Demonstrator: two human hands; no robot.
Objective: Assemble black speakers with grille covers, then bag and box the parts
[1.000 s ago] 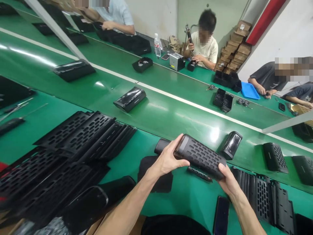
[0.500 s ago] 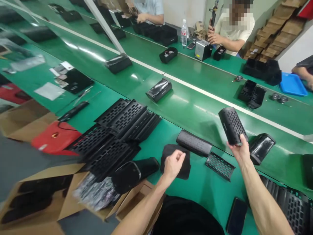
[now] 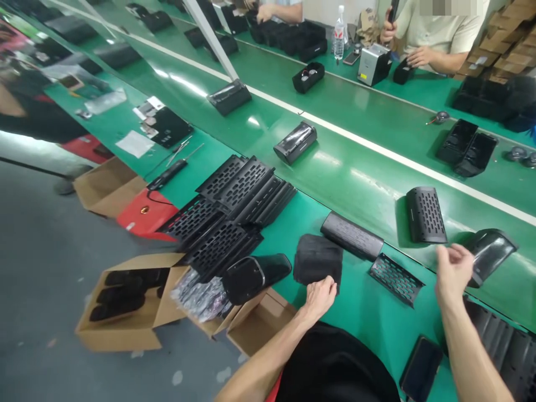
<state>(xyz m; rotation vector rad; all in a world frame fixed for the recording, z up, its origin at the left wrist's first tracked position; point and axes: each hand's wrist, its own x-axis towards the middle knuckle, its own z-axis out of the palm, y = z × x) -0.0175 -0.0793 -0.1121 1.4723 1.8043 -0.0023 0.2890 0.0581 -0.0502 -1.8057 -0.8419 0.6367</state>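
Note:
My left hand point(image 3: 320, 296) is closed, with its fingertips at the near edge of a square black cloth-like pad point(image 3: 318, 258). Whatever those fingers hold, if anything, is hidden. My right hand point(image 3: 454, 272) is empty with its fingers loosely bent and apart, just below a black perforated speaker-like housing point(image 3: 427, 216) that rests on the green belt. A glossy black housing point(image 3: 491, 254) lies beside the right hand. Between the hands are a long black slotted housing point(image 3: 352, 235) and a loose perforated panel point(image 3: 397, 279).
Stacked perforated panels point(image 3: 234, 195) lie to the left, near a black rounded housing point(image 3: 256, 273). Open cardboard boxes point(image 3: 121, 335) stand below the table edge. A phone point(image 3: 421, 368) lies at the front right. Co-workers sit across the belt point(image 3: 355, 167).
My right hand has let go of the perforated housing, now on the belt, and drawn back below it. My left hand has moved down to the black pad's near edge. The view has shifted left.

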